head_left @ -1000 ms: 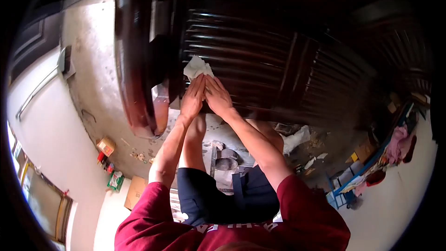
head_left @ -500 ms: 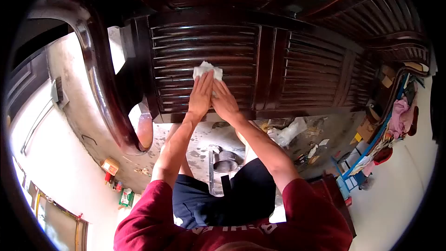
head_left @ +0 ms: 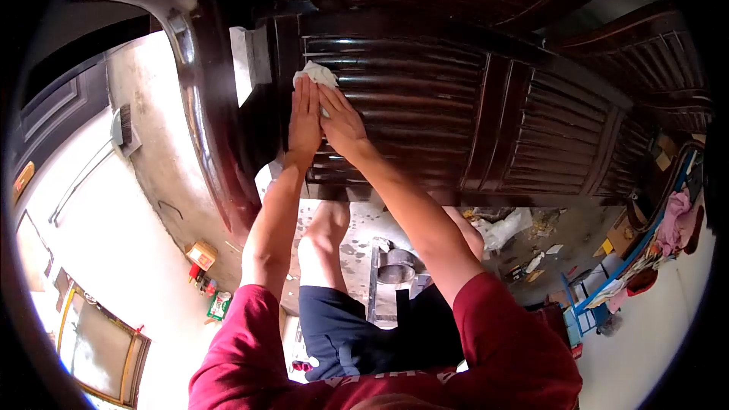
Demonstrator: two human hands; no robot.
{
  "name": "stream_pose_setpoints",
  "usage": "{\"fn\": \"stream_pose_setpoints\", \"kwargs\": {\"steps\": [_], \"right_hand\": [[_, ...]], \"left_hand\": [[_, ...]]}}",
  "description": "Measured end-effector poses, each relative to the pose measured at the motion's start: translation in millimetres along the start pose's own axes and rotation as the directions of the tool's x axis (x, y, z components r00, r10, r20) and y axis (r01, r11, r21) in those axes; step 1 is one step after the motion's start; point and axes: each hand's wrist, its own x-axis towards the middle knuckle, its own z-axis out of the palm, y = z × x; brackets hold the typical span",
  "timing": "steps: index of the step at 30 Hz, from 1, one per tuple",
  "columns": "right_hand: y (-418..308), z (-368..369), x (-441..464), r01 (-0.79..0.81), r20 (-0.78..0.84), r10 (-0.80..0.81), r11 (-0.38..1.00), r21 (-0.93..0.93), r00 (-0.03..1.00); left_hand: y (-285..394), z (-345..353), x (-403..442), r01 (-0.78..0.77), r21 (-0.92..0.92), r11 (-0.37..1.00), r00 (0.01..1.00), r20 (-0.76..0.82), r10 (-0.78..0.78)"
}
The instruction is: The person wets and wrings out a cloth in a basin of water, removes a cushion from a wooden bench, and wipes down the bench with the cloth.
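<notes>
A crumpled white cloth [head_left: 315, 74] lies on the dark, glossy slatted seat [head_left: 410, 99] of a wooden bench, near the seat's left end. My left hand [head_left: 304, 118] presses flat on the cloth, its fingers straight and pointing away from me. Beside it, my right hand [head_left: 342, 118] rests on the cloth's lower right part, fingers stretched out and angled to the left. The fingertips of both hands are close together, and the cloth shows beyond them and between them.
The bench's curved armrest [head_left: 199, 83] is on the left. Below the seat, a round metal container [head_left: 396, 273] stands on the floor near a plastic bag [head_left: 507, 229]. A blue rack [head_left: 581, 307] with cloths is at right, a broom [head_left: 124, 127] at left.
Both hands and the cloth have moved over the slats to the far left end of the seat, farther from my body. The view has shifted too.
</notes>
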Motion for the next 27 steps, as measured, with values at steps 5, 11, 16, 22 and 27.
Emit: {"fn": "stream_pose_setpoints", "kwargs": {"steps": [5,11,16,22,27], "right_hand": [[27,-13,-22,-0.046,-0.078,0.043,0.999,-0.028,0.996],[95,-95,-103,-0.333,-0.125,0.324,0.941,-0.065,0.938],[119,-132,-156,-0.503,0.000,0.514,0.840,-0.201,0.858],[100,-100,-109,-0.388,-0.020,0.390,0.906,-0.167,0.921],[71,-53,1,-0.049,-0.042,0.046,0.996,-0.074,0.998]], "left_hand": [[40,19,16,-0.041,0.002,0.999,0.993,-0.113,0.041],[154,78,54,-0.341,-0.154,0.927,0.939,-0.097,0.330],[220,91,53,-0.400,-0.296,0.867,0.911,-0.021,0.413],[164,56,54,-0.322,-0.168,0.932,0.945,-0.001,0.326],[58,27,62,-0.125,-0.110,0.986,0.955,-0.282,0.089]]}}
